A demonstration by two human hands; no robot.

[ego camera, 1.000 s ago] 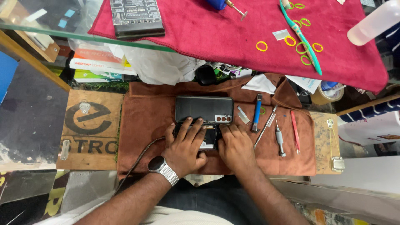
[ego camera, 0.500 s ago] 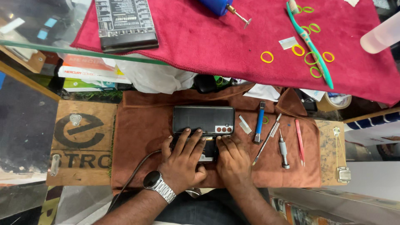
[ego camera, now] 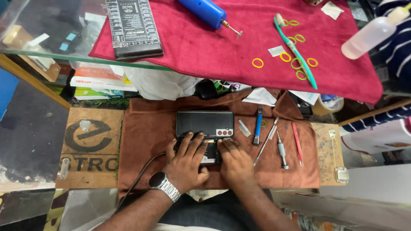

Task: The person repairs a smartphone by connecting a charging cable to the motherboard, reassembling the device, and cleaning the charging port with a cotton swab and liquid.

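My left hand (ego camera: pixel 187 160), with a metal wristwatch (ego camera: pixel 165 186), and my right hand (ego camera: pixel 233 159) both press flat on a dark opened phone body (ego camera: pixel 210 153) lying on a brown cloth (ego camera: pixel 145 141). Just beyond my fingertips lies the phone's black back cover (ego camera: pixel 204 123) with its camera rings to the right. A black cable (ego camera: pixel 141 175) runs from under my left hand toward me. How much of the phone body sits under my palms is hidden.
Right of the hands lie a blue-handled tool (ego camera: pixel 258 125), tweezers (ego camera: pixel 265 142), a small screwdriver (ego camera: pixel 281 149) and a red pry tool (ego camera: pixel 297 143). A glass shelf carries a red cloth (ego camera: pixel 214 47) with a black board (ego camera: pixel 132 26), blue rotary tool (ego camera: pixel 208 12), teal toothbrush (ego camera: pixel 297 52), yellow rings, squeeze bottle (ego camera: pixel 372 31).
Both hands stay pressed on the phone; the view has shifted slightly so the bench sits lower in the frame. Fingers of the left hand have spread a little.
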